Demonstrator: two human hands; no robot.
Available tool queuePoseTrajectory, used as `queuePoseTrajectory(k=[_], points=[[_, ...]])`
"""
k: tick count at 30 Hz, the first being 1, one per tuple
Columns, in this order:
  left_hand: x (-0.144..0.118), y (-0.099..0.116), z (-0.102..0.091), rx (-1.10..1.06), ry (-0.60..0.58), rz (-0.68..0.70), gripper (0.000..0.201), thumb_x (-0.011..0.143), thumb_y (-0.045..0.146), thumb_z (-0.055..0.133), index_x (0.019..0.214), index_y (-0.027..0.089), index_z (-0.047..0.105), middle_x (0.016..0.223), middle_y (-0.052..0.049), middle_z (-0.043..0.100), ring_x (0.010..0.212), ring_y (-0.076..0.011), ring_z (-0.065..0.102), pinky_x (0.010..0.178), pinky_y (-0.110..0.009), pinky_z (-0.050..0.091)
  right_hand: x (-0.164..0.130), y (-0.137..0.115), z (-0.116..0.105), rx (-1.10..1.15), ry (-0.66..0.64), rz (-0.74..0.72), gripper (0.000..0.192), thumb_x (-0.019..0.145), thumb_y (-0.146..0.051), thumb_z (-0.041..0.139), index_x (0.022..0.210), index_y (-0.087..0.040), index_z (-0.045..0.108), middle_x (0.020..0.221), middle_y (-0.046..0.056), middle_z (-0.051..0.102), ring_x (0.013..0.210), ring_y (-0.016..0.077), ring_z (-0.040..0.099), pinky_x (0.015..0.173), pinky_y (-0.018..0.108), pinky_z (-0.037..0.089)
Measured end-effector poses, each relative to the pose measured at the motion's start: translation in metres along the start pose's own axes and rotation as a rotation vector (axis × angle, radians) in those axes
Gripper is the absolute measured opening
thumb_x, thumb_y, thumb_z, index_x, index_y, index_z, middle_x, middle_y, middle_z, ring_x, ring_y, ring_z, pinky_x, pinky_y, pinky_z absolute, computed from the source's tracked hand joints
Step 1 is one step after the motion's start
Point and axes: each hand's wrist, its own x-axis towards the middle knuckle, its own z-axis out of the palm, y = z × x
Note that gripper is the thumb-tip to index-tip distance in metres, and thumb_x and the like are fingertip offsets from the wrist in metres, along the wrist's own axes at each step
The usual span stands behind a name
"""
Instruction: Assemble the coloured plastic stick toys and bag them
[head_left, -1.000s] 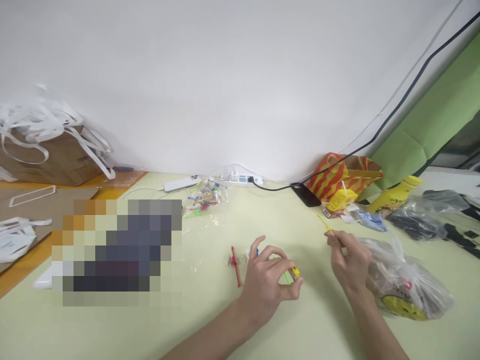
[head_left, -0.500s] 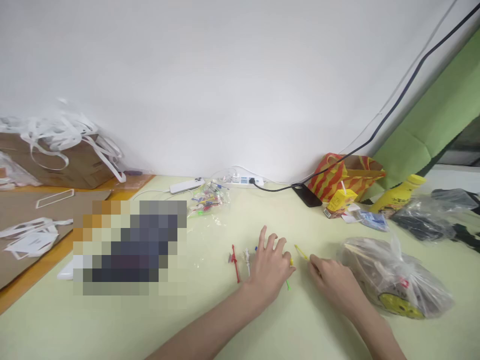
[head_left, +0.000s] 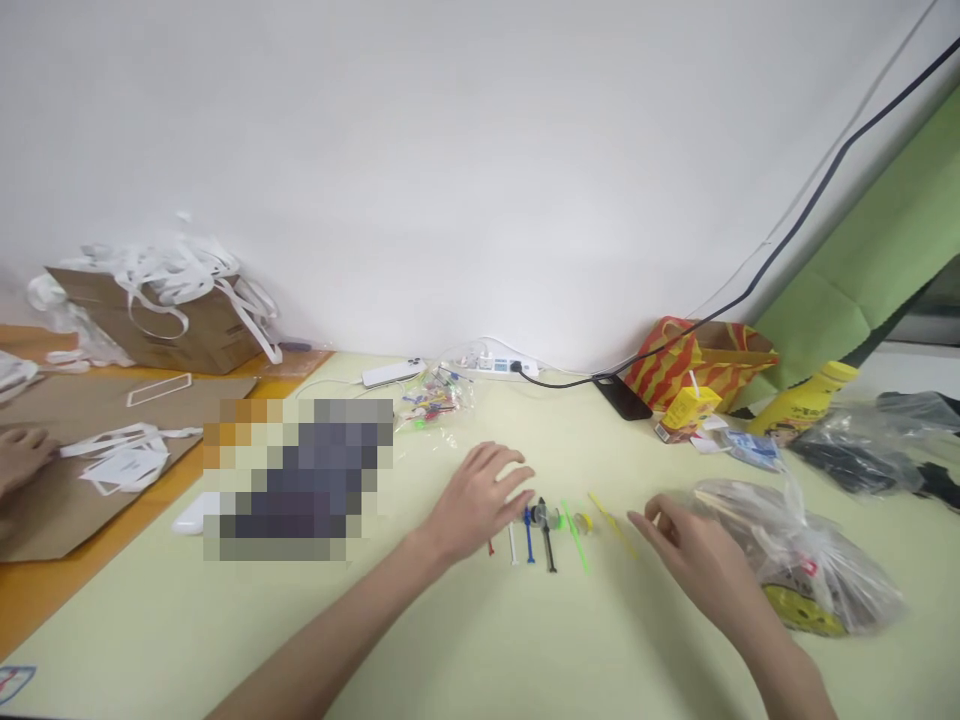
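Note:
My left hand (head_left: 484,495) hovers with fingers spread over the left end of a row of small plastic sticks, partly covering a red stick (head_left: 491,548) and a white stick (head_left: 514,545). A blue stick (head_left: 529,540) and a black stick (head_left: 549,545) lie just right of its fingertips. Farther along the row are a green stick (head_left: 576,538) and a yellow stick (head_left: 613,525). Small round pieces sit around the sticks' upper parts. Beside the yellow stick, apart from it, my right hand (head_left: 686,540) is loosely bent, its fingers apart and nothing visible in them.
A tied plastic bag (head_left: 825,560) lies at the right. Behind it stand a yellow drink carton (head_left: 686,412), a yellow bottle (head_left: 806,405) and a striped paper bag (head_left: 697,360). Toward the wall are a clear bag of coloured parts (head_left: 435,395) and a power strip (head_left: 495,367). Another person's hand (head_left: 26,455) rests on cardboard at far left.
My left hand has moved left, uncovering the blue, black and green sticks. My right hand has let go of the yellow stick and drawn slightly right. The view has shifted left.

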Motion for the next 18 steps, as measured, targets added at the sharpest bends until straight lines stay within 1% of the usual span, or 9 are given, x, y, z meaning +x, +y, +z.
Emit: queuePoseTrajectory(k=[2,4,5,7,9,10,13,15,18], points=[[-0.009,-0.018,-0.011,-0.014,-0.019,-0.043,0.017,0.099,0.027,0.056,0.113,0.021,0.065,0.112,-0.007,0.068,0.106,-0.0214,0.064,0.094,-0.039,0.050,0.003,-0.022,-0.007,0.030,0.062,-0.078,0.041,0.099,-0.057,0.044,0.079,-0.023,0.054,0.059,0.000,0.060,0.053,0.0183,0.054,0.057,0.029,0.031],[-0.017,-0.032,-0.017,-0.053,-0.066,-0.016,0.016,0.099,0.029,0.058,0.111,0.021,0.065,0.105,-0.006,0.070,0.098,-0.0198,0.066,0.089,-0.036,0.050,0.008,-0.053,-0.006,0.062,0.066,-0.236,0.040,0.102,-0.052,0.044,0.078,-0.022,0.055,0.063,0.000,0.060,0.057,0.0171,0.055,0.059,0.029,0.032],[-0.021,-0.037,-0.019,-0.068,-0.092,0.014,0.017,0.098,0.031,0.060,0.110,0.021,0.065,0.103,-0.005,0.070,0.097,-0.0198,0.067,0.088,-0.036,0.050,0.012,-0.069,-0.003,0.059,0.064,-0.338,0.039,0.103,-0.048,0.044,0.078,-0.021,0.056,0.066,0.001,0.062,0.062,0.0172,0.057,0.063,0.029,0.033],[-0.027,-0.045,-0.021,-0.080,-0.126,0.059,0.018,0.096,0.034,0.063,0.108,0.021,0.065,0.100,-0.005,0.070,0.095,-0.0199,0.066,0.087,-0.035,0.049,0.021,-0.099,0.009,0.024,0.078,-0.538,0.034,0.104,-0.037,0.044,0.079,-0.020,0.059,0.066,0.001,0.061,0.064,0.0159,0.055,0.071,0.031,0.033],[-0.033,-0.048,-0.023,-0.078,-0.142,0.068,0.019,0.093,0.032,0.067,0.109,0.021,0.065,0.100,-0.005,0.069,0.095,-0.0202,0.065,0.086,-0.035,0.048,0.032,-0.122,0.022,-0.044,0.120,-0.715,0.032,0.103,-0.028,0.047,0.074,-0.019,0.057,0.067,0.001,0.060,0.066,0.0151,0.052,0.071,0.032,0.030],[-0.035,-0.049,-0.023,-0.077,-0.149,0.061,0.021,0.091,0.031,0.070,0.109,0.022,0.065,0.101,-0.005,0.069,0.096,-0.0204,0.064,0.085,-0.034,0.048,0.037,-0.131,0.029,-0.071,0.155,-0.779,0.031,0.102,-0.025,0.049,0.072,-0.019,0.056,0.067,0.001,0.059,0.067,0.0153,0.051,0.071,0.033,0.030],[-0.044,-0.049,-0.021,-0.084,-0.157,0.043,0.022,0.085,0.029,0.075,0.104,0.022,0.065,0.102,-0.004,0.068,0.096,-0.0205,0.063,0.083,-0.034,0.048,0.051,-0.143,0.045,-0.106,0.255,-0.897,0.029,0.099,-0.020,0.051,0.070,-0.018,0.055,0.066,0.000,0.056,0.070,0.0155,0.047,0.072,0.033,0.029],[-0.051,-0.049,-0.019,-0.086,-0.155,0.028,0.018,0.086,0.024,0.073,0.101,0.021,0.064,0.101,-0.004,0.069,0.094,-0.0196,0.062,0.082,-0.033,0.048,0.055,-0.144,0.054,-0.086,0.321,-0.914,0.030,0.099,-0.020,0.052,0.069,-0.018,0.055,0.065,0.001,0.055,0.070,0.0157,0.044,0.072,0.033,0.029],[-0.058,-0.050,-0.017,-0.116,-0.163,0.024,0.014,0.089,0.017,0.067,0.103,0.021,0.064,0.100,-0.003,0.069,0.095,-0.0190,0.062,0.083,-0.033,0.049,0.051,-0.141,0.067,-0.036,0.389,-0.900,0.030,0.098,-0.019,0.053,0.069,-0.018,0.055,0.063,0.000,0.051,0.069,0.0156,0.041,0.072,0.033,0.029]])
